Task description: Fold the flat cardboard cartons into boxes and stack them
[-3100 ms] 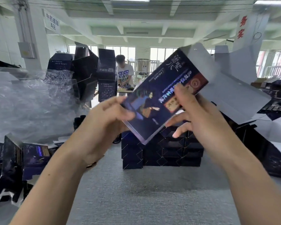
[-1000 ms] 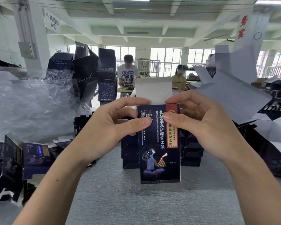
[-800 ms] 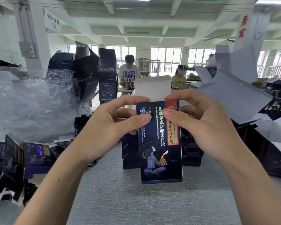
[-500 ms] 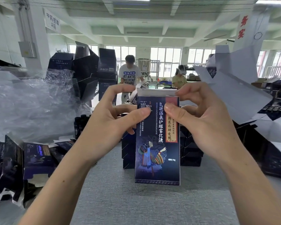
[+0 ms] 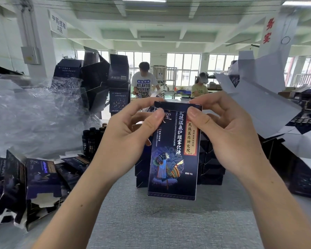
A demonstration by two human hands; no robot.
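Clear crinkled plastic film (image 5: 34, 119) is heaped far left of the tall dark-blue printed cardboard carton (image 5: 174, 159), taken here as landmark. Below the film, loose dark-blue flattened cartons (image 5: 41, 177) lie jumbled on the grey felt-like tabletop (image 5: 169, 227). Small dark bottles (image 5: 92, 139) stand nearer, left of the carton and behind the left forearm. Left hand (image 5: 131, 139): thumb pressed on the carton's front face at the upper left corner, forefinger curled over the top edge, pinching that corner. The carton itself is upright at centre, squared into a box, top flap bent down flat. I cannot tell whether its base touches the tabletop. Directly behind the carton is a stack of folded dark-blue boxes (image 5: 212, 169). Right hand (image 5: 221, 126): mirror grip, thumb beside the red label strip, forefinger over the upper right corner. Far right of the carton, pale grey unfolded cardboard sheets (image 5: 258, 105) lean in a pile. Judgement: the step in hand is closing the top tuck. To do it well, brace the front panel with both thumbs. Press the lid down evenly with both forefingers so the tongue slides inside the front wall without buckling, corners square.
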